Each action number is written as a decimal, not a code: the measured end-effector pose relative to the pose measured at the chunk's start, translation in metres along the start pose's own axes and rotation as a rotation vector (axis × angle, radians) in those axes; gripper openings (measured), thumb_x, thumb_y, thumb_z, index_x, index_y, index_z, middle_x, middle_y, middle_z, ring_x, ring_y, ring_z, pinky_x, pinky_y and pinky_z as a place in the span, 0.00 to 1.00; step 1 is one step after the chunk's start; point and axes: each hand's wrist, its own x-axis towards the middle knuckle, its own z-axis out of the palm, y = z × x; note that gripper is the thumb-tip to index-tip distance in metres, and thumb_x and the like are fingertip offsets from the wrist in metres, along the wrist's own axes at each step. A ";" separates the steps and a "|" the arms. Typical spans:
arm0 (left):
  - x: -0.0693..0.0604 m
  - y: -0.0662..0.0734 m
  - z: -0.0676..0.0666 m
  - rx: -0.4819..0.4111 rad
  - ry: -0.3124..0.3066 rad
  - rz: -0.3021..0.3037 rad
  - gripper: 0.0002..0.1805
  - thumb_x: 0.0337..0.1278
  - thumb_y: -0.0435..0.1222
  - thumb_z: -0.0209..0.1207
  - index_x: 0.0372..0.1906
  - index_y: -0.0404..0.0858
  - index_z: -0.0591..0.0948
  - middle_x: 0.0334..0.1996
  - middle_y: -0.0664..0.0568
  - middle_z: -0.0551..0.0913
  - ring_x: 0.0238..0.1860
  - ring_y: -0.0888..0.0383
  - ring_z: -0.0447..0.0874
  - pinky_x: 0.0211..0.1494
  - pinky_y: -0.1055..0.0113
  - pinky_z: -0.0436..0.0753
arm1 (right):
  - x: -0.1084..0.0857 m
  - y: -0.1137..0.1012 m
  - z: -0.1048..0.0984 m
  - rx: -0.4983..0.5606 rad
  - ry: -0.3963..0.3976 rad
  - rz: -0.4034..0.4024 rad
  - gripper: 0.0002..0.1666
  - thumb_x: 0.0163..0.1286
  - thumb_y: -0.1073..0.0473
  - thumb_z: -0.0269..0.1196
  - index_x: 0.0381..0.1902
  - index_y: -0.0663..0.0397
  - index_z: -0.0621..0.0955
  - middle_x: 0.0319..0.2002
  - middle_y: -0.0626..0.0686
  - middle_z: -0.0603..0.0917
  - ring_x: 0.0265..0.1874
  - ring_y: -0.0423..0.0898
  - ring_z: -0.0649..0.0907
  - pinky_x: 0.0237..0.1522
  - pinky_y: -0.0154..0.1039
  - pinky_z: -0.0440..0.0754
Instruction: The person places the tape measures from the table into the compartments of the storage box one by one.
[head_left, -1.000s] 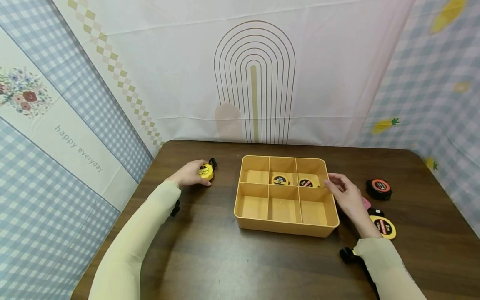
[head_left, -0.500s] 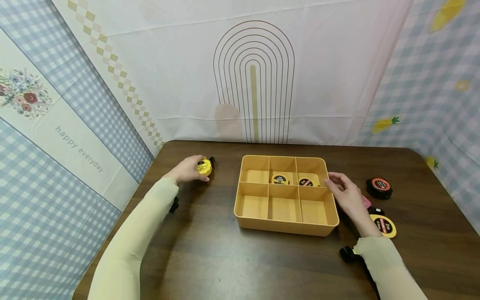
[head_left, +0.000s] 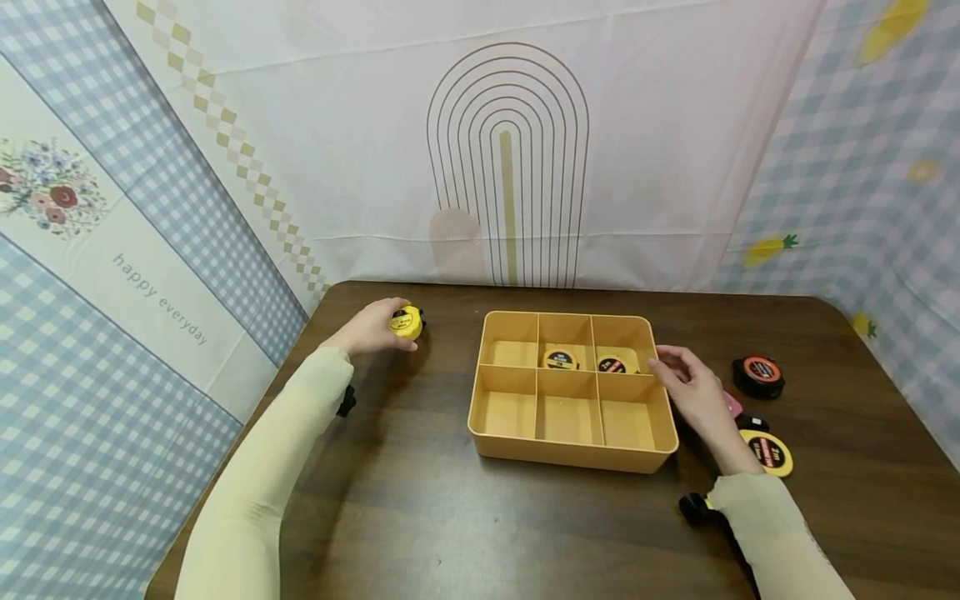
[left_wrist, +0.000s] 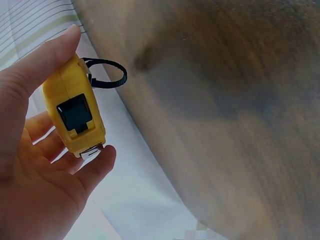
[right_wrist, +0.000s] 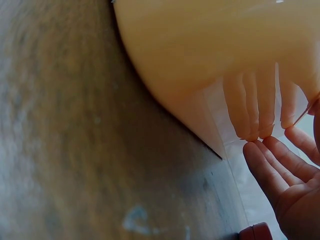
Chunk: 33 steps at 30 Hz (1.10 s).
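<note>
In the head view my left hand [head_left: 372, 327] holds a yellow tape measure [head_left: 407, 322] at the table's far left. Up close in the left wrist view, thumb and fingers grip this tape measure [left_wrist: 75, 107] at both ends; a black strap loop [left_wrist: 111, 74] sticks out of it. A tan box [head_left: 573, 452] with several compartments stands mid-table, with two tape measures in its back row: one [head_left: 560, 359] in the middle, another [head_left: 612, 366] at the right. My right hand [head_left: 693, 392] holds the box's right wall, thumb over the rim and fingertips against the outside.
Right of the box lie a black and orange tape measure [head_left: 758, 377], a yellow one [head_left: 768, 453] and a pink item [head_left: 732, 405] partly behind my right hand. A patterned cloth [head_left: 637, 150] hangs behind the table [head_left: 465, 533].
My left hand has moved slightly back and to the left, raising the yellow tape measure with it. My right hand and the box stay where they were.
</note>
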 end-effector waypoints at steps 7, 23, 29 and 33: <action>0.002 0.005 -0.006 0.006 0.013 0.005 0.47 0.47 0.43 0.77 0.70 0.29 0.68 0.60 0.39 0.77 0.57 0.45 0.75 0.64 0.49 0.72 | 0.000 0.000 0.000 0.002 0.001 -0.001 0.34 0.78 0.42 0.55 0.69 0.61 0.71 0.61 0.67 0.77 0.61 0.62 0.77 0.58 0.59 0.76; 0.005 0.021 -0.016 0.032 0.024 0.052 0.47 0.46 0.43 0.77 0.70 0.31 0.68 0.63 0.40 0.75 0.60 0.46 0.73 0.67 0.50 0.69 | 0.002 0.004 0.001 0.006 -0.003 -0.001 0.34 0.78 0.42 0.56 0.69 0.60 0.71 0.61 0.66 0.77 0.60 0.61 0.77 0.51 0.35 0.79; 0.005 0.028 -0.022 0.024 0.015 0.058 0.48 0.47 0.45 0.77 0.71 0.32 0.68 0.62 0.42 0.76 0.59 0.47 0.73 0.65 0.51 0.71 | 0.003 0.003 0.000 0.002 -0.003 0.001 0.34 0.78 0.42 0.55 0.69 0.60 0.71 0.61 0.66 0.77 0.60 0.61 0.77 0.50 0.35 0.79; 0.006 0.031 -0.024 0.021 0.009 0.068 0.48 0.47 0.45 0.77 0.72 0.33 0.67 0.63 0.42 0.75 0.60 0.47 0.73 0.66 0.50 0.70 | 0.003 0.003 0.000 0.004 -0.005 0.001 0.34 0.78 0.42 0.55 0.69 0.60 0.71 0.61 0.66 0.77 0.61 0.61 0.77 0.48 0.29 0.77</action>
